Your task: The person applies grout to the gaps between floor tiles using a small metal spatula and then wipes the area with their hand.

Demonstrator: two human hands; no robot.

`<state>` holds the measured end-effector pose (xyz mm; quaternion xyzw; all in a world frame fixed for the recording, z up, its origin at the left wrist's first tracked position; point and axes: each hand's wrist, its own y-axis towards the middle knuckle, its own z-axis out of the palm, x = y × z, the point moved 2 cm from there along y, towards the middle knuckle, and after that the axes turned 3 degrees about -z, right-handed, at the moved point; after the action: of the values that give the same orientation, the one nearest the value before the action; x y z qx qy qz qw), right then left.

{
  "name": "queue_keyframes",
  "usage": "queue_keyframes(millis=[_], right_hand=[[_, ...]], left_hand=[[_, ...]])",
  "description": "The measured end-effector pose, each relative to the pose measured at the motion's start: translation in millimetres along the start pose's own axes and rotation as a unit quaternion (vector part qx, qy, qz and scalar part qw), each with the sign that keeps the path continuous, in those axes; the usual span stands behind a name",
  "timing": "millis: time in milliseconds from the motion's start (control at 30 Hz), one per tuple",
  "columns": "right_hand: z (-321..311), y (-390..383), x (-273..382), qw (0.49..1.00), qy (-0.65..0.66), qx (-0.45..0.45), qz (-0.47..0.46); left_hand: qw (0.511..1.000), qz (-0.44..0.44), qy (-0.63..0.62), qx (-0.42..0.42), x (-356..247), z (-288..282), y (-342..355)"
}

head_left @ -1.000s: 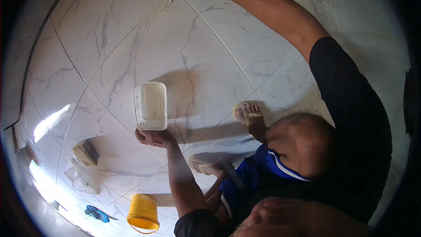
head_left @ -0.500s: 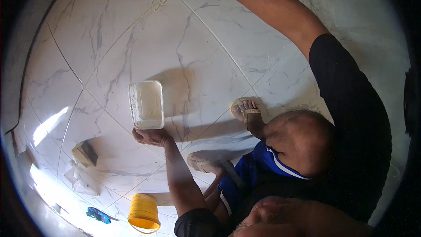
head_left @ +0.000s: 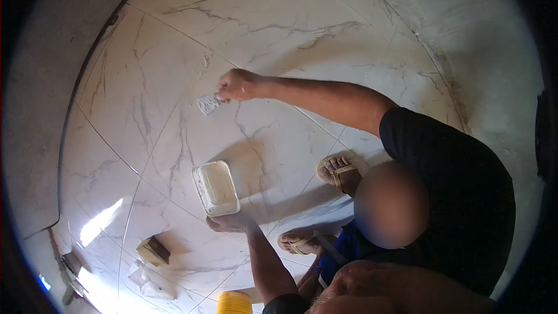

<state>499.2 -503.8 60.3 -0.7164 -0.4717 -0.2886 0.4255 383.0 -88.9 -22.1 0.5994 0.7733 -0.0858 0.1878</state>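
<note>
My right hand (head_left: 237,85) is closed around a small putty knife (head_left: 208,104), its flat blade smeared with pale paste and its handle hidden in the fist. The blade is held over the marbled floor tiles (head_left: 174,75). Nearer to me, a white rectangular plastic tub (head_left: 196,181) has pale paste on its walls and bottom. My left hand (head_left: 226,222) grips the tub's near end from below, with some fingers hidden under it. A streak of paste (head_left: 204,64) lies near a tile joint beyond the putty knife.
A wooden block (head_left: 153,250) and a crumpled clear plastic bag (head_left: 150,282) lie at the lower left. Partly cut off at the lower edge is a yellow bucket (head_left: 234,303). My sandalled feet (head_left: 338,168) are on the tiles at the right. A dark edge runs along the left.
My right hand has come back toward the tub from the far edge, bringing the putty knife into clear sight. The whole view has shifted, and my left hand keeps hold of the tub.
</note>
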Motion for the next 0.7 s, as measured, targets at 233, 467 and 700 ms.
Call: queue_keyframes(millis=[233,467,700], right_hand=[[6.9,-35.6,-31.0,0.979,0.163,0.098,0.075],[-34.2,-3.1,-46.0,0.992,-0.121,0.02,0.011],[-88.7,54.1,-0.2,0.931,-0.34,-0.097,-0.09]], left_hand=[[0.98,-0.124,-0.155,0.031,-8.2,-5.5,1.3],[0.999,-0.028,-0.035,0.0,-18.2,-12.3,-4.3],[0.995,-0.043,-0.086,-0.018,8.2,4.5,-2.9]])
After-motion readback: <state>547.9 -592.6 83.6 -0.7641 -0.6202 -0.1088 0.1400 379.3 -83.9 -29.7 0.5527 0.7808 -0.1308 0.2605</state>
